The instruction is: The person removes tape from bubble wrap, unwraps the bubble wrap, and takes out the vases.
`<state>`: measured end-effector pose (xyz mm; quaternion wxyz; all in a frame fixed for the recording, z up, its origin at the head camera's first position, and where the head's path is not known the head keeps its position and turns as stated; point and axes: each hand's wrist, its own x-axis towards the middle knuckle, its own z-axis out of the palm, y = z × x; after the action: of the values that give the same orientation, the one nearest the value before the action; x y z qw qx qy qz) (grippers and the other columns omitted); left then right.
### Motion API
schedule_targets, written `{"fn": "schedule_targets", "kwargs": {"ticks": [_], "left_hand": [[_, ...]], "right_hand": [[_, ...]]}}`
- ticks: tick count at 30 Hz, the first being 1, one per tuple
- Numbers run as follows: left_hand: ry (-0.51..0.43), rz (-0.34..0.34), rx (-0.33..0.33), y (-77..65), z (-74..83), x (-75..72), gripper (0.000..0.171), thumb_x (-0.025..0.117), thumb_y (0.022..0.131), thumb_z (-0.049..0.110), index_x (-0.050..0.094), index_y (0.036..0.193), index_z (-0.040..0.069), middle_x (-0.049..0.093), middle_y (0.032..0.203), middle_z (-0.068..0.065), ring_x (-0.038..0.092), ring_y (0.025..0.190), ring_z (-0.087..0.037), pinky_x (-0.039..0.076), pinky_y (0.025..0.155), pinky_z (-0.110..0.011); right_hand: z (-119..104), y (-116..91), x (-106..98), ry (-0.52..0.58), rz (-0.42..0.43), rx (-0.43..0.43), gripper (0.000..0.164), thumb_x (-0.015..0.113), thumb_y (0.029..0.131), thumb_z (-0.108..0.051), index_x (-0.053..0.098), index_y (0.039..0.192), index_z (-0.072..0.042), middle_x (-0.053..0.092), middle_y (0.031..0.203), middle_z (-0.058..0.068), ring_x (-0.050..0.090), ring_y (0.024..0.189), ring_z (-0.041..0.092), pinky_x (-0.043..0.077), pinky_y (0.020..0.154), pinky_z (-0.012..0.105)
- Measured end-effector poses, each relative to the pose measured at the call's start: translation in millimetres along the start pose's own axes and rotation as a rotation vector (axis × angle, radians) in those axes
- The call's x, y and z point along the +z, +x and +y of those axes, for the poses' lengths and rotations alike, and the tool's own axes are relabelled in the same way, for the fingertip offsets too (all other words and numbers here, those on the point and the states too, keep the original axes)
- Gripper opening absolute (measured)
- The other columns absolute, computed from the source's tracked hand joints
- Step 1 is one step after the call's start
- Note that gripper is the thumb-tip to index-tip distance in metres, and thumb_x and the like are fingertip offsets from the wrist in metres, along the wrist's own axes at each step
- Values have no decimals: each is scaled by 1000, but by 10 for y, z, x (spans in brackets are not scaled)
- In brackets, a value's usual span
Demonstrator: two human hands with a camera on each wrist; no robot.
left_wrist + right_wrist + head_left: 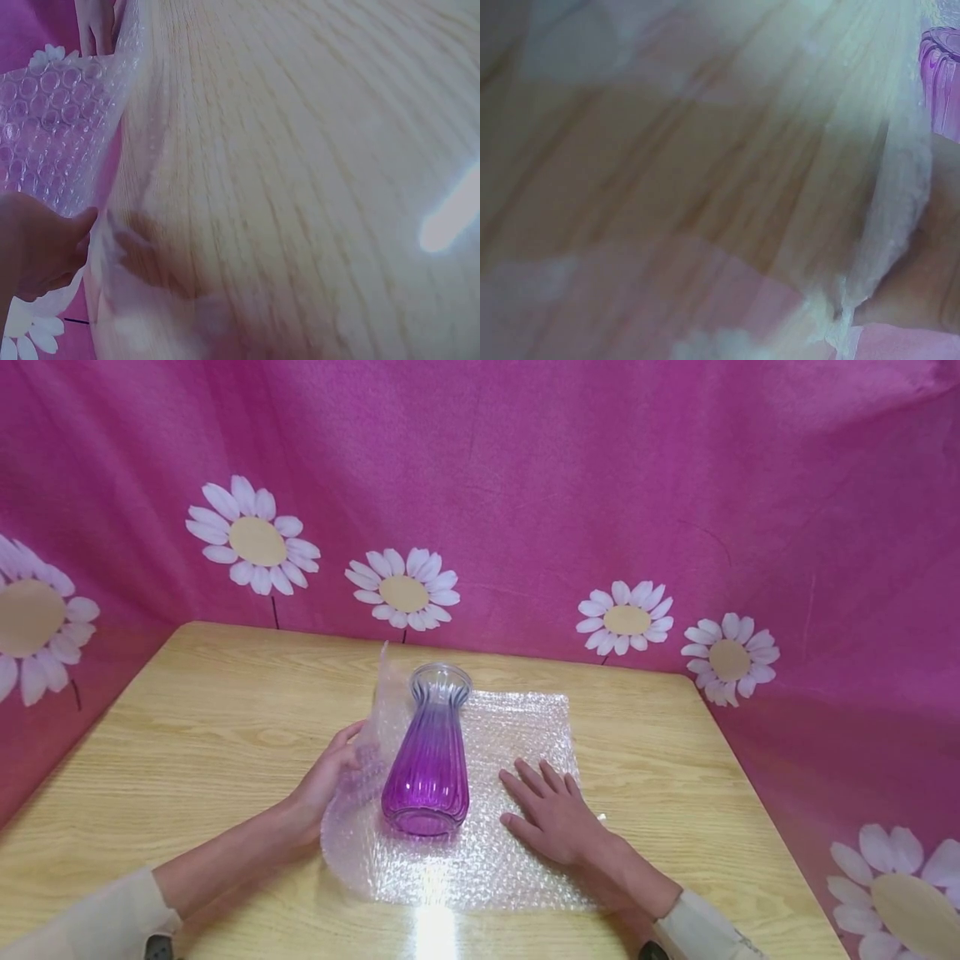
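A ribbed glass vase (429, 760), purple at the base and clear at the neck, lies on its side on a sheet of bubble wrap (517, 735), its base toward me. To its left, my left hand (326, 781) grips the left part of the sheet, which curls up beside the vase. The left wrist view shows that hand (49, 244) with its thumb against the raised bubble wrap (56, 120). On the right half of the sheet my right hand (558, 818) rests palm down, fingers spread. At the right wrist view's edge, part of the vase (941, 82) shows.
The sheet lies on a wood-grain table (660, 760) with rounded back corners. A pink cloth (510, 510) printed with white daisies hangs behind and at both sides. Light glares off the tabletop near the front.
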<state>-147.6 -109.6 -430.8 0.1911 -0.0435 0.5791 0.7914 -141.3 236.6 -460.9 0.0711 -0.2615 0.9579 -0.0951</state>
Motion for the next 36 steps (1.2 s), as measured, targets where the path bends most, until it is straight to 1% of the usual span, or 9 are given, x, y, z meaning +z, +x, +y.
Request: {"fn": "schedule_targets", "kwargs": {"ticks": [4, 7, 10, 14, 21, 25, 30, 32, 36], "left_hand": [[-28, 12, -21, 9, 2, -30, 78, 35, 87, 6, 13, 160, 22, 43, 137, -10, 53, 110, -19, 48, 94, -33], [-38, 8, -23, 11, -8, -62, 78, 34, 89, 6, 8, 161, 22, 37, 147, -13, 49, 121, -24, 44, 100, -36], [-24, 1, -20, 8, -25, -106, 77, 33, 91, 6, 4, 161, 22, 27, 157, -19, 40, 134, -32, 38, 109, -42], [-16, -2, -29, 1, -41, -154, 77, 31, 92, 6, 1, 162, 22, 21, 160, -22, 31, 141, -37, 35, 112, -43], [-26, -7, -39, -2, -59, -199, 74, 28, 94, 10, 0, 162, 21, 22, 160, -24, 35, 139, -34, 43, 104, -33], [-33, -8, -38, 5, -68, -212, 74, 28, 94, 10, 0, 162, 20, 25, 158, -24, 46, 128, -25, 46, 100, -30], [-33, -1, -29, 3, -72, -228, 74, 29, 94, 10, 1, 162, 19, 42, 144, -14, 54, 109, -13, 49, 92, -28], [-13, 3, -29, 1, -69, -238, 74, 30, 93, 10, 3, 162, 20, 40, 143, -13, 53, 107, -14, 49, 90, -28], [41, 14, -31, -4, -64, -271, 75, 31, 92, 11, 4, 162, 21, 28, 152, -17, 48, 110, -17, 46, 90, -29]], "right_hand": [[-12, 8, -7, -5, 11, -8, 66, 40, 104, -53, 28, 159, -19, 20, 164, 12, 12, 147, 44, 13, 112, 72], [-15, 9, -10, -4, 13, -12, 66, 40, 104, -52, 29, 159, -18, 21, 163, 13, 13, 147, 45, 13, 112, 72], [-13, 9, -14, -5, 11, -12, 66, 40, 104, -53, 29, 159, -18, 21, 163, 13, 12, 147, 45, 13, 112, 72], [-11, 9, -19, -10, 9, -10, 66, 39, 104, -53, 28, 159, -19, 20, 164, 12, 12, 147, 45, 13, 112, 72], [-12, 2, -23, -6, 15, -16, 66, 41, 104, -52, 29, 159, -18, 21, 163, 12, 14, 147, 45, 14, 112, 72], [-10, 3, -16, -9, 19, -21, 66, 41, 104, -52, 29, 159, -18, 21, 163, 12, 14, 147, 45, 14, 112, 72], [-6, 9, -6, -3, 10, -14, 67, 40, 103, -53, 28, 159, -19, 20, 164, 12, 12, 147, 44, 13, 112, 72], [-6, 11, -5, -1, 8, -13, 67, 39, 103, -54, 28, 159, -19, 20, 164, 12, 12, 147, 44, 13, 112, 72], [-4, 9, -3, -5, 10, -8, 66, 40, 103, -53, 29, 159, -19, 21, 164, 12, 12, 147, 44, 14, 112, 71]]}}
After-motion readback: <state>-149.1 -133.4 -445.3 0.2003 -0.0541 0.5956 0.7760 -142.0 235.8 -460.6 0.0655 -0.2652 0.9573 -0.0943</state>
